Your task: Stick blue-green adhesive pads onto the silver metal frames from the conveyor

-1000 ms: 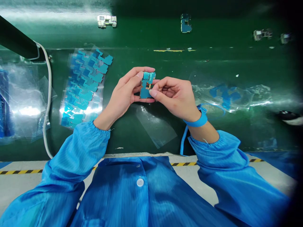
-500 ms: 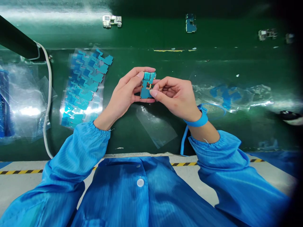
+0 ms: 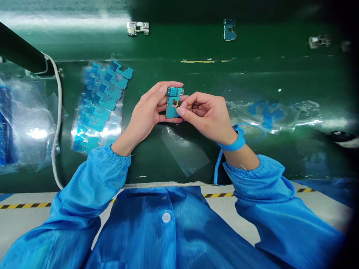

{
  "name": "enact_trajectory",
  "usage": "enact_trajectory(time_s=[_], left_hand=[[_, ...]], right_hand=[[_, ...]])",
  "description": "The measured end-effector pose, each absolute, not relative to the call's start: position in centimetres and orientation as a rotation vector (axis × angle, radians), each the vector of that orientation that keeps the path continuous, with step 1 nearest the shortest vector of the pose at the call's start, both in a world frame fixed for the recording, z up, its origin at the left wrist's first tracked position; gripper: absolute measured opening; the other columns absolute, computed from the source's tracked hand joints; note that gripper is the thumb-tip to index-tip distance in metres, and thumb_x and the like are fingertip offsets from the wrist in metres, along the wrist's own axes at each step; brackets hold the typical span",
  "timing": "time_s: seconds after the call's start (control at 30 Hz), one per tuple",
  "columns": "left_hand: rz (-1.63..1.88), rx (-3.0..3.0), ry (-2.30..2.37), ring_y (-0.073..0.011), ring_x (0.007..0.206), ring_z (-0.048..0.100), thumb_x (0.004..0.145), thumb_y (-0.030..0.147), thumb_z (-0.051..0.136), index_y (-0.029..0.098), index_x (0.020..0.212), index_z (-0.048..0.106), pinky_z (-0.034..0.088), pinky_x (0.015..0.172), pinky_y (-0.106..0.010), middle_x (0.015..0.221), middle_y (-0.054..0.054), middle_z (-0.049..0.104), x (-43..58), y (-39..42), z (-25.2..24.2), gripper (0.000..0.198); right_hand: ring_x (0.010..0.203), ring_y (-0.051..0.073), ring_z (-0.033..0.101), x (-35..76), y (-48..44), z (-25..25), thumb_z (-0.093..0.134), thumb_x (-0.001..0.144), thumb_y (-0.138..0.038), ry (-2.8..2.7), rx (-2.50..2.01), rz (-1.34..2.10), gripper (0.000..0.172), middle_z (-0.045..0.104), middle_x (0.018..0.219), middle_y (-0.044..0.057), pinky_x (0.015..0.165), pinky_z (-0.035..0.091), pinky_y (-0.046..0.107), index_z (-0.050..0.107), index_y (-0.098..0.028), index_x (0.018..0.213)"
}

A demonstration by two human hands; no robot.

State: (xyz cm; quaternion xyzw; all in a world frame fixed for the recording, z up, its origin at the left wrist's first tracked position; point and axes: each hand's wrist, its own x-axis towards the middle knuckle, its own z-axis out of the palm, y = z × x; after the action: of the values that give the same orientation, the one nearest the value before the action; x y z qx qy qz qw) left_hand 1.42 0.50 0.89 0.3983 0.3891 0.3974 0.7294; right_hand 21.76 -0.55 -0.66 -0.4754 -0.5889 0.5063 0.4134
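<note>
A small phone-sized circuit board (image 3: 173, 102) with a blue-green surface and gold contacts stands nearly upright between my hands. My left hand (image 3: 146, 108) grips its left edge between thumb and fingers. From the right, my right hand (image 3: 204, 112) pinches the board's right side with thumb and index finger. A blue wrist strap (image 3: 231, 144) circles my right wrist, and its coiled cord (image 3: 217, 168) drops toward the bench edge.
On the green bench, a plastic sheet of blue-green parts (image 3: 101, 108) lies left of my hands. Further left are a white cable (image 3: 57, 119) and a clear bag (image 3: 28, 123). A loose film (image 3: 182, 149) lies below my hands, another bag (image 3: 272, 114) lies right, and small boards (image 3: 138, 28) sit beyond.
The board has turned slightly and now stands more upright between my fingers. The background has shifted slightly right in view, with my hands staying nearly in place.
</note>
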Motion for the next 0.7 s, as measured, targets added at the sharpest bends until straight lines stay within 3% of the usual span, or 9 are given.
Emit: enact_trajectory(time_s=[0.17,0.47,0.7], left_hand=[[0.868,0.885,0.877,-0.0338,0.128,0.081,0.112,0.057,0.053,0.026,0.134,0.071,0.072,0.097,-0.049,0.127,-0.008,0.082,1.41,0.50,0.88,0.042],[0.869,0.907,0.868,-0.0304,0.123,0.081,0.111,0.058,0.053,0.027,0.136,0.070,0.073,0.093,-0.043,0.126,-0.007,0.083,1.39,0.38,0.89,0.043],[0.855,0.926,0.876,-0.0280,0.120,0.082,0.111,0.059,0.053,0.028,0.137,0.069,0.073,0.093,-0.042,0.129,-0.007,0.082,1.36,0.31,0.90,0.043]], right_hand=[[0.086,0.021,0.070,21.68,-0.44,-0.61,0.096,0.085,-0.061,-1.483,-1.184,1.274,0.043,0.071,0.084,0.003,0.073,0.063,0.036,0.073,-0.025,0.083],[0.071,0.016,0.061,21.84,-0.34,-0.27,0.096,0.084,-0.061,-1.490,-1.196,1.318,0.043,0.070,0.080,0.001,0.071,0.061,0.035,0.072,-0.024,0.085],[0.095,0.025,0.074,21.89,-0.32,-0.12,0.098,0.083,-0.059,-1.498,-1.213,1.297,0.043,0.070,0.077,0.003,0.080,0.066,0.038,0.072,-0.025,0.081]])
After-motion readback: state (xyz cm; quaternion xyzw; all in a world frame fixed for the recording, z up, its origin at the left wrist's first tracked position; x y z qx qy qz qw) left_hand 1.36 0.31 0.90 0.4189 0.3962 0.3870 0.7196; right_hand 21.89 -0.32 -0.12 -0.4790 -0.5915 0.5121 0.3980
